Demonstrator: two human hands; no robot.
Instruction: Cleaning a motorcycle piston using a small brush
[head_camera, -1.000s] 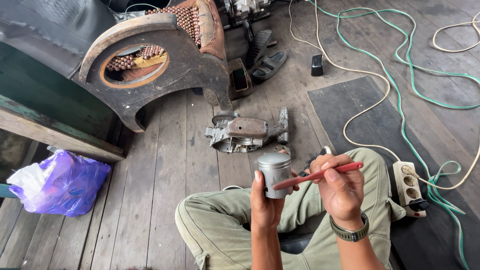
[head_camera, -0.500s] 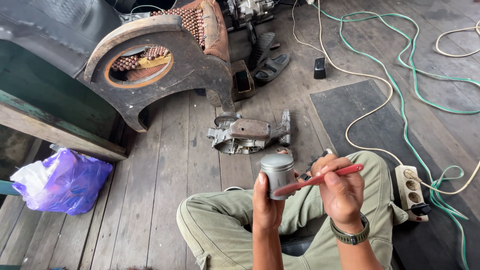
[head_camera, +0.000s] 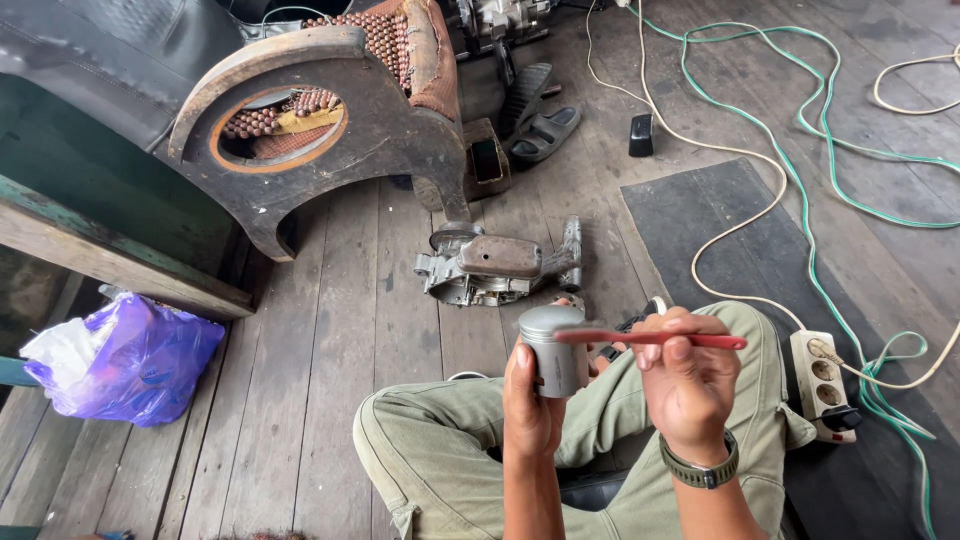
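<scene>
I had the left hand raised upright over my lap, fingers curled shut round a grey metal cylinder, which stood on end with its domed top up. The right hand, wearing a green wristwatch, was closed on a red-handled brush; I held it level, its far end lying against the top of the cylinder. Both forearms rose from the bottom edge of my view, above my crossed legs in olive trousers.

On the plank floor just beyond the cylinder lay a grimy engine casing. Farther off stood a curved wooden frame with a round hole and a beaded cover, and near it a pair of dark sandals. A purple plastic bag sat well off to the left. To the right, a black mat carried a white power strip, with green and cream cables looping across it. Nothing stood between the hands and the camera.
</scene>
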